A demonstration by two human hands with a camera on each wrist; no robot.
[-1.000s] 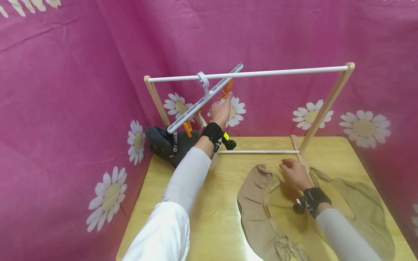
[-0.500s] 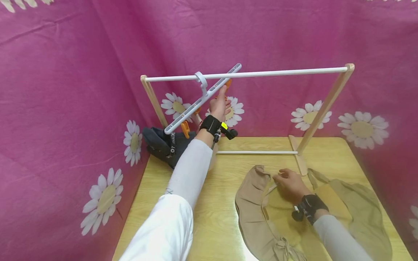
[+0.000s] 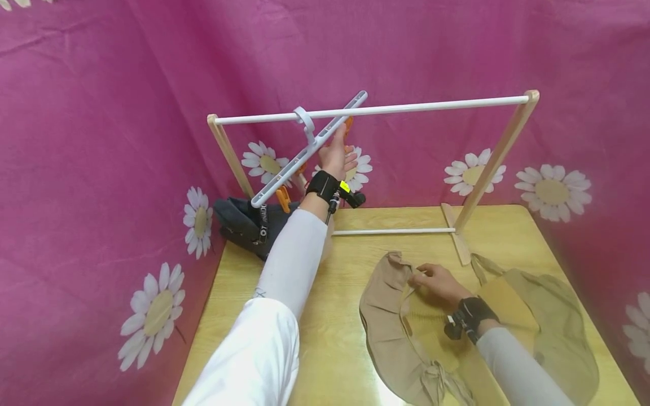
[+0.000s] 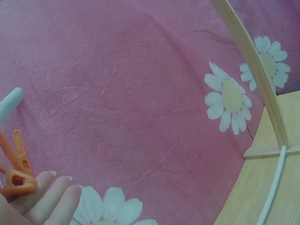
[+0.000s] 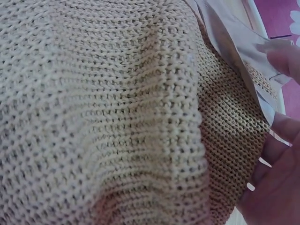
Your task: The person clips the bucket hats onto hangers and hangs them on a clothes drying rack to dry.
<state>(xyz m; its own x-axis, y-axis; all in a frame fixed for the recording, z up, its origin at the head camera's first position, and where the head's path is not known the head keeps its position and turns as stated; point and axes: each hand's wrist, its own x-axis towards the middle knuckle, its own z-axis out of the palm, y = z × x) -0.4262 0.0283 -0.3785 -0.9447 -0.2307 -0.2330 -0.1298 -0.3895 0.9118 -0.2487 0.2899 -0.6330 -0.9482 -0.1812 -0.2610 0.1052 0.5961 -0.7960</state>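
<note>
In the head view my left hand (image 3: 337, 155) is under the grey clip hanger (image 3: 310, 149), its thumb up beside an orange clip (image 3: 348, 125). The left wrist view shows this orange clip (image 4: 18, 180) in front of my extended fingers (image 4: 56, 201). My right hand (image 3: 439, 285) is at the inner edge of a tan sun hat (image 3: 386, 316) with a ruffled brim and a tied bow. Up close, the hat's knitted fabric (image 5: 140, 103) fills most of the right wrist view; its edge passes between my thumb (image 5: 283, 56) and fingers.
The hanger hooks over the white top rail (image 3: 431, 106) of a wooden-legged rack. A dark bag (image 3: 244, 223) lies behind my left arm, near another orange clip (image 3: 282, 198). Olive-tan cloth (image 3: 553, 321) spreads at the table's right. Pink flowered cloth (image 3: 406, 51) surrounds the table.
My left fingers have straightened and spread away from the orange clip, the hand staying under the hanger. My right hand has moved left onto the hat's edge. The head view has shifted slightly.
</note>
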